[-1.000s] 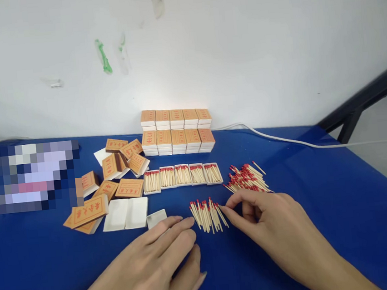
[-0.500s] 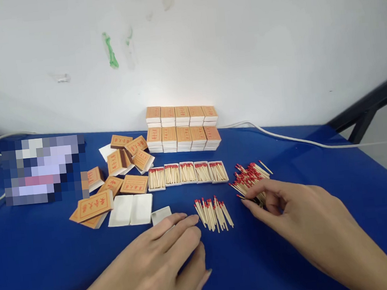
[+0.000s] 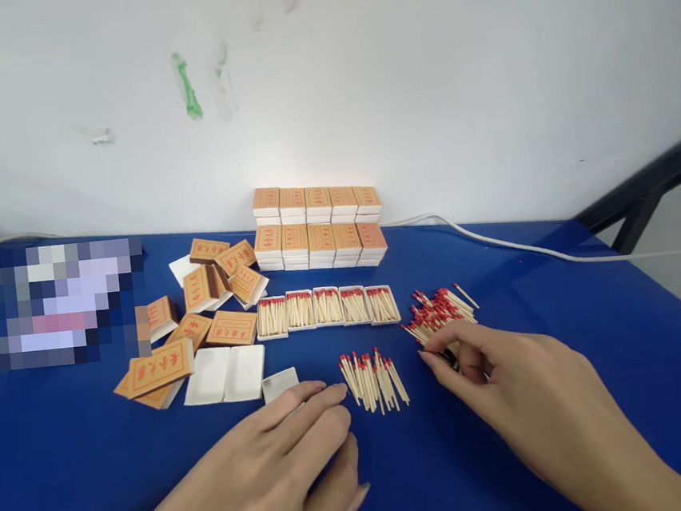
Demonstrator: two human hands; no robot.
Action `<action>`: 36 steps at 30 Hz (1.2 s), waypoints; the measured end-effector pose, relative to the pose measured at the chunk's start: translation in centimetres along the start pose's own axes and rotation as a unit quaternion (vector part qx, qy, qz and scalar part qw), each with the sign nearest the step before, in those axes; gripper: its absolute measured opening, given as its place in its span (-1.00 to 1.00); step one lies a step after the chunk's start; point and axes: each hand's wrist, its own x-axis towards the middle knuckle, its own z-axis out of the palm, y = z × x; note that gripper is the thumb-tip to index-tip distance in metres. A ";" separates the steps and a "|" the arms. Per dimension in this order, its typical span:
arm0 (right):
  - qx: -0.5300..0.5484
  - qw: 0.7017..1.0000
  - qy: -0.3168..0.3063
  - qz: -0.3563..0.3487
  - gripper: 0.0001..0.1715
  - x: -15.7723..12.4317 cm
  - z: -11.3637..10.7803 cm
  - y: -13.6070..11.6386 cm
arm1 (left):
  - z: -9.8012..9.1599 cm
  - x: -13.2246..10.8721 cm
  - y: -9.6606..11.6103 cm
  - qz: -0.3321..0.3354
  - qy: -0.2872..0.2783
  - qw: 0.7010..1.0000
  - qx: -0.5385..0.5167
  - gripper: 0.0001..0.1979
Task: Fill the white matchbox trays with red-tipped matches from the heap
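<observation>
Lower centre of the frame, a small group of matches (image 3: pixel 372 381) lies on the desk (image 3: pixel 562 306), red heads pointing up-frame, long axes leaning slightly down-right. The left hand (image 3: pixel 265 472) rests beside it, its grip loosely spread. Right of centre, the right hand (image 3: pixel 522 391) meets the match pile (image 3: pixel 442 310), heads mostly leftward; its thumb and forefinger nearly meet, but I cannot tell whether they pinch a match.
</observation>
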 end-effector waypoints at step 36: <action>0.141 0.987 -0.050 0.051 -0.67 0.0 0.7 -2.5 | 0.0 -0.2 -0.4 0.015 -0.011 1.000 -0.006 -0.77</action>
